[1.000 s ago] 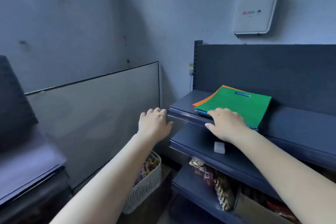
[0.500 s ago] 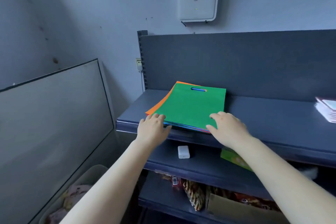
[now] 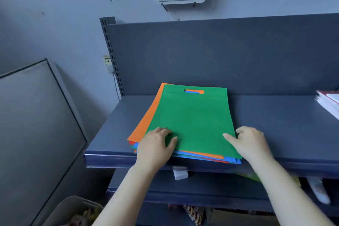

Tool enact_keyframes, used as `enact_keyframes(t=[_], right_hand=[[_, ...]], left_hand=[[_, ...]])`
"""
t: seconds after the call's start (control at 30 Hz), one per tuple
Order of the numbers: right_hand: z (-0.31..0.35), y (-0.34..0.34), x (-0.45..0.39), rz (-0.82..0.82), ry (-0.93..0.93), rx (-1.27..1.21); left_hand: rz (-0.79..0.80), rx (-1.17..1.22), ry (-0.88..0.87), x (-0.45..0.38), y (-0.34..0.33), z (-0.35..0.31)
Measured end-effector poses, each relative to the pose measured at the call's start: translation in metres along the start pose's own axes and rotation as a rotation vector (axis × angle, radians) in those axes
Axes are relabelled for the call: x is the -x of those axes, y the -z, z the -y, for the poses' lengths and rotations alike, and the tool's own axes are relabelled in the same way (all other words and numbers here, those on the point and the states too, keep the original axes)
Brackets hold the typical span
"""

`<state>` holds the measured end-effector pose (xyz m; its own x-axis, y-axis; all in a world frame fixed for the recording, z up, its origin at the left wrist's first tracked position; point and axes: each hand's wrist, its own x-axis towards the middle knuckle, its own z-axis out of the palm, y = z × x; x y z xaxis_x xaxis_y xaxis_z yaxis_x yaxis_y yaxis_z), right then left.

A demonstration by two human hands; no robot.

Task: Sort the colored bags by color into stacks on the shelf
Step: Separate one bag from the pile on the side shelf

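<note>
My left hand (image 3: 156,145) has come off the shelf edge and now lies flat beside my right hand (image 3: 247,143) on the flat green fabric bag (image 3: 192,121) topping the mixed pile on the dark grey shelf (image 3: 284,115); fingers relaxed, sorting not yet begun.

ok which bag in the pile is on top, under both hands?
The green flat bag with the cut-out handle slot. It covers the pile fully; the orange, blue and red bags show only as edges beneath it.

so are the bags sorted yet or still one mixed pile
Still one mixed pile: the green bag lies on top, with orange, blue and red edges showing beneath it on the shelf.
</note>
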<state>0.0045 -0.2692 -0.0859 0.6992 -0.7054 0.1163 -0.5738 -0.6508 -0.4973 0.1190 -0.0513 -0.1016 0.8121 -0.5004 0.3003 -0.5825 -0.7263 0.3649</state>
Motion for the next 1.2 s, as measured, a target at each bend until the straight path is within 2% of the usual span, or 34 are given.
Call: enact_keyframes(t=[0.17, 0.3, 0.47, 0.6, 0.7, 0.93, 1.2], right_hand=[[-0.001, -0.004, -0.002, -0.130, -0.028, -0.167], [-0.006, -0.009, -0.011, -0.225, 0.030, -0.219], [-0.020, -0.013, -0.019, -0.341, 0.034, -0.530], [-0.025, -0.016, -0.023, -0.375, 0.009, -0.739], [-0.024, -0.016, -0.022, -0.354, 0.002, -0.829], [-0.014, -0.014, -0.017, -0.321, -0.009, -1.014], [-0.009, 0.002, 0.001, -0.220, -0.078, -1.347]], left_hand=[[0.031, 0.001, -0.057, -0.008, 0.001, -0.001], [0.079, 0.086, -0.044, -0.021, 0.008, 0.008], [-0.014, 0.052, 0.150, -0.042, 0.022, 0.034], [0.066, -0.052, 0.334, -0.054, 0.029, 0.055], [0.091, 0.021, 0.374, -0.057, 0.031, 0.061], [-0.100, 0.174, 0.289, -0.052, 0.040, 0.058], [-0.380, 0.534, 0.303, -0.011, 0.061, 0.046]])
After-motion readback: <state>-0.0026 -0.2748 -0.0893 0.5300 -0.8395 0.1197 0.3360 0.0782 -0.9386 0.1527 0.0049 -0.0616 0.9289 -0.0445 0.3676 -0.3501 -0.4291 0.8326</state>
